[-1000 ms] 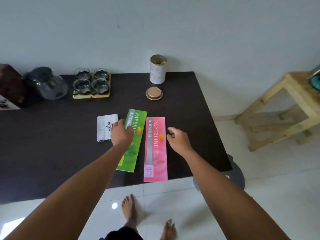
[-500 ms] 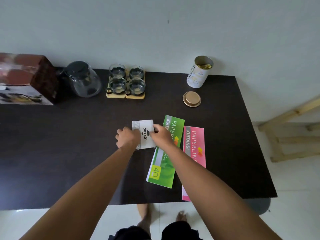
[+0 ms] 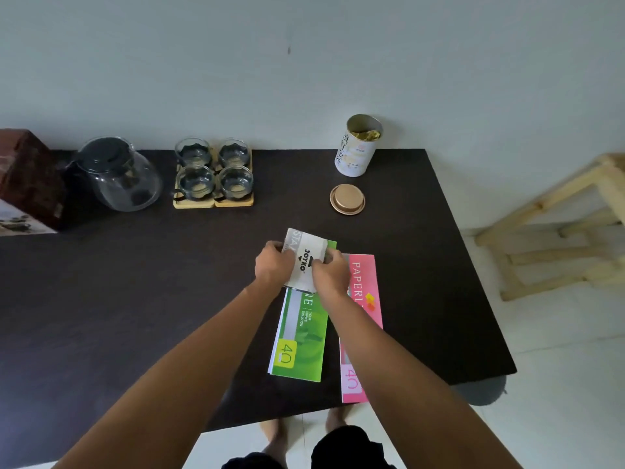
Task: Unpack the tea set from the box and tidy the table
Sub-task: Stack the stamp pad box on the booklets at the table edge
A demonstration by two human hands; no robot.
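Both hands hold a small white Joyko box point(image 3: 306, 252) over the top end of the green Paperline pad point(image 3: 301, 336). My left hand point(image 3: 272, 267) grips its left side and my right hand point(image 3: 329, 275) grips its right side. A pink Paperline pad point(image 3: 365, 292) lies just right of the green one. At the back of the dark table point(image 3: 135, 299) stand a glass teapot point(image 3: 118, 174) and several glass cups point(image 3: 214, 172) on wooden coasters. The brown tea set box point(image 3: 27, 181) sits at the far left edge.
An open white tin point(image 3: 358, 147) stands at the back right, its round gold lid point(image 3: 347, 199) lying in front of it. A wooden stool point(image 3: 558, 225) stands on the tiled floor to the right. My bare feet show below the table's front edge.
The white box was lying left of the green pad; both hands closed on it and carried it right, over the pad's top end. The view shifted too.
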